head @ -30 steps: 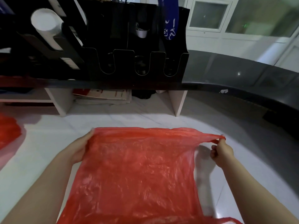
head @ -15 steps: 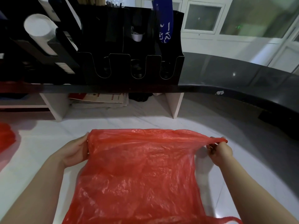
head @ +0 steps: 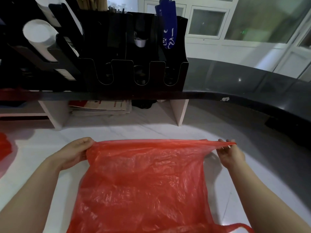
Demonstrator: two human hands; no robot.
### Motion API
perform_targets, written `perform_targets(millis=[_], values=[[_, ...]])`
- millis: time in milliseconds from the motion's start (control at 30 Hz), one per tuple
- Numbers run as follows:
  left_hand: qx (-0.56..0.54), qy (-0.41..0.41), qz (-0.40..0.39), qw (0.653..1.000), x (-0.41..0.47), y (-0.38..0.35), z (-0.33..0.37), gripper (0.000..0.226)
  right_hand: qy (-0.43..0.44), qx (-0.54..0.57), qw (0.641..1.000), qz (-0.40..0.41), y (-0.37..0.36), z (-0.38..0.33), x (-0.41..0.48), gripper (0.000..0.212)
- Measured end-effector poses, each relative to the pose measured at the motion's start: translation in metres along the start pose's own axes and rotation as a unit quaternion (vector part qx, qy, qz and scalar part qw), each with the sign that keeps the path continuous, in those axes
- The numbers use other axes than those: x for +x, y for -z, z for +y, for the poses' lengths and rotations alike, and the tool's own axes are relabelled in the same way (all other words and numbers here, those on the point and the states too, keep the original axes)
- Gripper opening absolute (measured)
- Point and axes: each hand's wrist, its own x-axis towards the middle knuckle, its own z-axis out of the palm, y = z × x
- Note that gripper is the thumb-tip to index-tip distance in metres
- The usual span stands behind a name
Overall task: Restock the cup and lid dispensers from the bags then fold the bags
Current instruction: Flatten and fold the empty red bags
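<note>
A thin red plastic bag (head: 144, 179) is stretched flat between both hands above the white counter (head: 143, 132). My left hand (head: 74, 153) grips the bag's top left corner, and my right hand (head: 230, 153) pinches its top right corner, pulling the upper edge taut. The bag's lower part runs out of the frame at the bottom. On the raised black ledge behind stands the black cup and lid dispenser (head: 127, 52), with lids low in its three front slots and a white cup stack (head: 41, 38) slanting out at the left.
A second red bag (head: 5, 147) lies at the counter's left edge. Under the ledge, white dividers (head: 179, 111) frame shelves holding papers (head: 107, 106). A blue packet (head: 168, 24) stands in the dispenser's right compartment. The dark ledge (head: 252, 98) curves away to the right.
Both hands have drawn the bag's top edge tighter and straighter, the left hand curling further round its corner. The view has tilted slightly upward.
</note>
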Motion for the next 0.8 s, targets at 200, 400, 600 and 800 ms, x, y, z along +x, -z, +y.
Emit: perform_targets(millis=[200,400,600,800], values=[[0.136,-0.020,0.014,0.990,0.010,0.000,0.012,0.031,-0.008,-0.054,0.997,-0.055,-0.008,0.001,0.000,0.013],[0.332,-0.083,0.080,0.936,0.028,-0.008,0.016,0.018,0.091,-0.296,0.950,0.033,-0.009,0.010,-0.003,0.028],[0.333,-0.138,0.160,0.919,0.028,-0.024,0.029,0.011,0.369,-0.460,0.808,-0.015,-0.040,0.031,-0.038,0.042],[0.282,-0.192,0.127,0.931,0.022,-0.055,0.054,0.022,0.387,-0.610,0.576,-0.383,-0.112,0.068,-0.087,0.024]])
